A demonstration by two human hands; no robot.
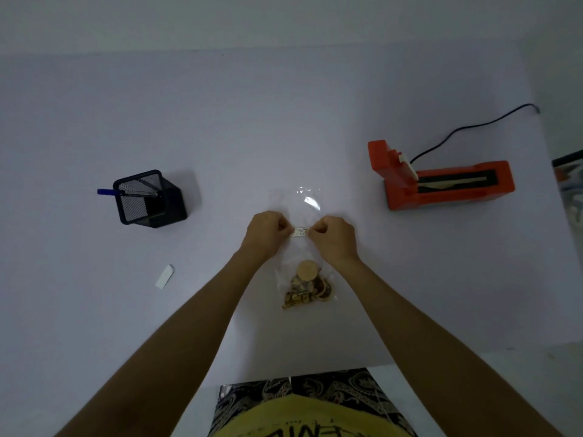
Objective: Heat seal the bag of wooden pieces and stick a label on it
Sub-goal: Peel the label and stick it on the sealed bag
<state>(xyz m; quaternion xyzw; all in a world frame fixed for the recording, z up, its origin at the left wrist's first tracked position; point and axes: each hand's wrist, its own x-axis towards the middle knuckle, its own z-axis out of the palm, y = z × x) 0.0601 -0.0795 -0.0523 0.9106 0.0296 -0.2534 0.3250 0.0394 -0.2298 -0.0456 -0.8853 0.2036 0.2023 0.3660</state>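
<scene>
A clear plastic bag lies flat on the white table, its wooden pieces heaped at the near end. Over the bag's middle, a small white printed label is stretched between my hands. My left hand pinches the label's left end and my right hand pinches its right end, fingers curled. Whether the label touches the bag cannot be told.
An orange heat sealer with a black cord stands to the right. A black mesh pen holder with a blue pen sits at the left. A white strip of backing paper lies near the left forearm.
</scene>
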